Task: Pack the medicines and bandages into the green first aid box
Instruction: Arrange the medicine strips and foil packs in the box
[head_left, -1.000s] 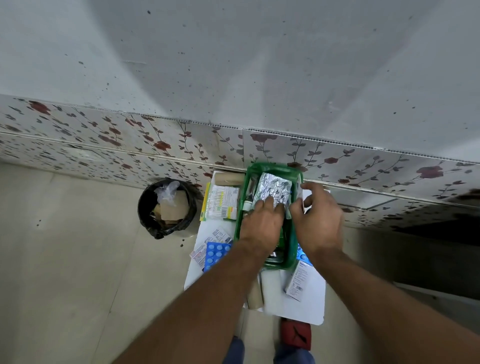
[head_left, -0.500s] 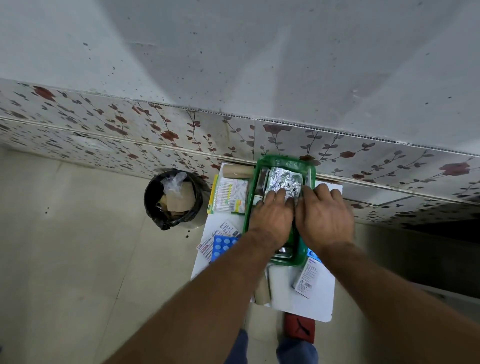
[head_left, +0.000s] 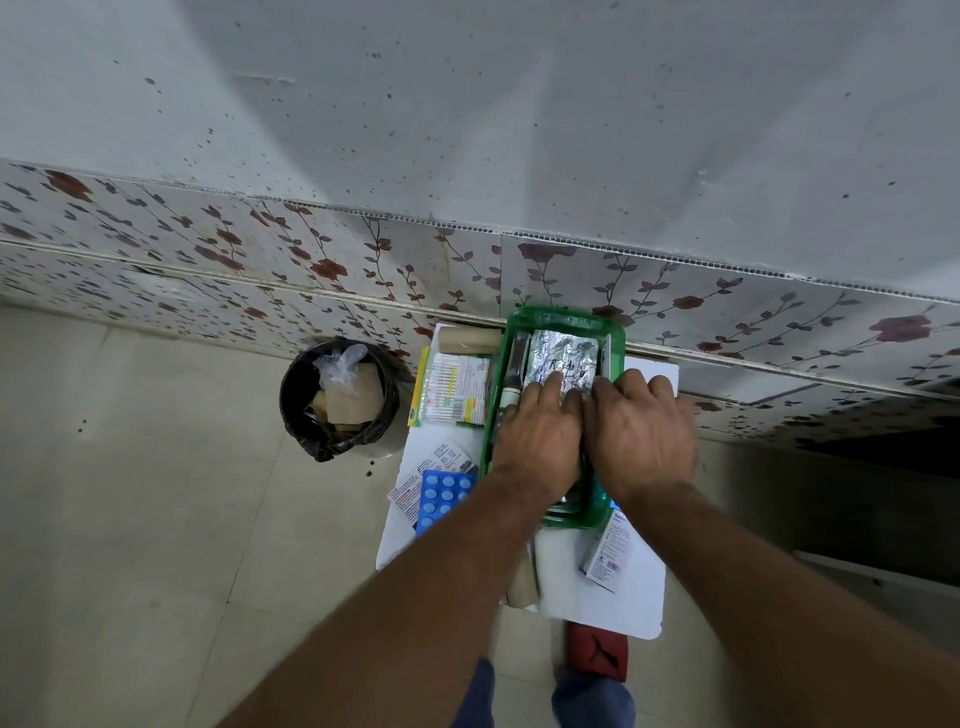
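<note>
Head view: green first aid box (head_left: 615, 332) is set on a small white table (head_left: 613, 597) against the wall. Left hand (head_left: 537, 441) and right hand (head_left: 639, 436) are laid flat side by side, fingers extended, pressed on a silver foil strip (head_left: 563, 356) inside the box. Blue blister pack (head_left: 441, 493) and cotton swab packet (head_left: 454, 389) are left on the table beside the box; a black bin (head_left: 337, 400) is seen on the floor.

Your left hand (head_left: 537, 441) and right hand (head_left: 638, 434) lie flat, palms down, side by side and touching over the green first aid box (head_left: 615, 340), fingers extended toward its far end, forearms reaching straight.
</note>
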